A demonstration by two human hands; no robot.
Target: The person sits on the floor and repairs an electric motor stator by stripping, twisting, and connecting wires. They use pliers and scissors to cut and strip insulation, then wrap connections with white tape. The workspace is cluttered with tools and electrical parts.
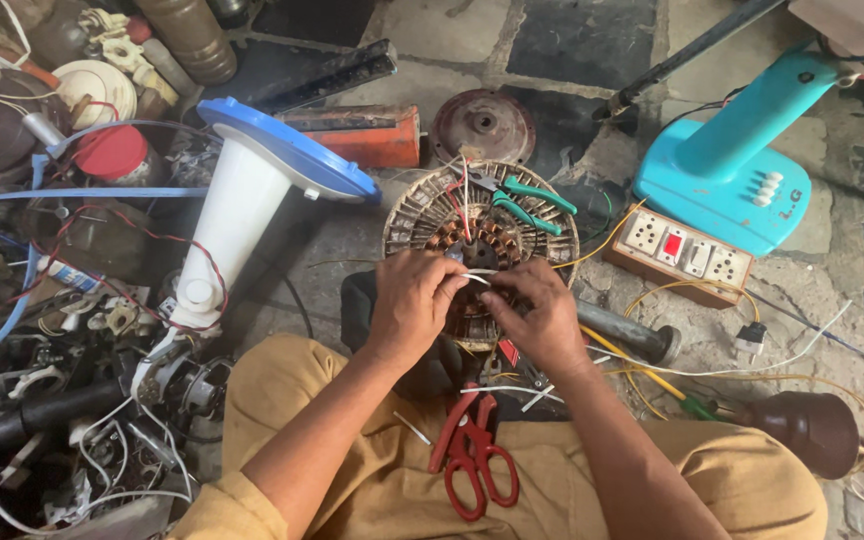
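Scissors [472, 455] with red handles lie just below the round wound stator [480, 245]. Over its near edge, left hand [414, 300] and right hand [540, 312] pinch a white sleeve [479, 275]; tugging may snap thin copper winding.

Light: soft, even daylight | Shadows: faint | Focus: sharp centre | Edges: slight wide-angle bend | Glare: none

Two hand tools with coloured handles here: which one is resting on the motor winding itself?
The green-handled pliers, lying on the stator beyond both hands; the red-handled scissors lie in the lap.
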